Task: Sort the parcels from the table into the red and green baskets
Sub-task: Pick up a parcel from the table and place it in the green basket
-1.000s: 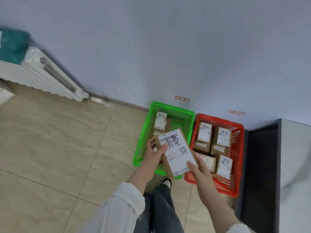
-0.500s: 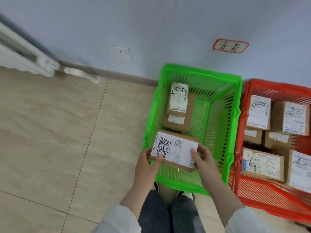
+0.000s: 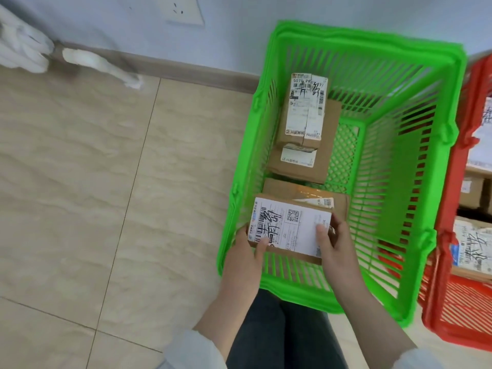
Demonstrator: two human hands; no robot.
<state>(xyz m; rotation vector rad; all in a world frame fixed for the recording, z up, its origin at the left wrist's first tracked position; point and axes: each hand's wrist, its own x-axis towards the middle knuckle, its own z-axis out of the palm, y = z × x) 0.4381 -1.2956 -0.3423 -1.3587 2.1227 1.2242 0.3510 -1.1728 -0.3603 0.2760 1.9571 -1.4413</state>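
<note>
A brown cardboard parcel with a white shipping label is held low inside the green basket, near its front left corner. My left hand grips its left end and my right hand grips its right end. It rests on or just above another brown parcel. Further back in the green basket lie two stacked parcels, the top one labelled. The red basket stands to the right, touching the green one, with several labelled parcels in it.
Both baskets stand on a beige tiled floor against a pale wall with a socket. A white radiator end and pipe sit at the upper left. My dark trouser legs are just in front of the green basket.
The view has closed in on the green basket. Both hands have carried the parcel from above the baskets down into the green one, onto the parcel lying at its front.
</note>
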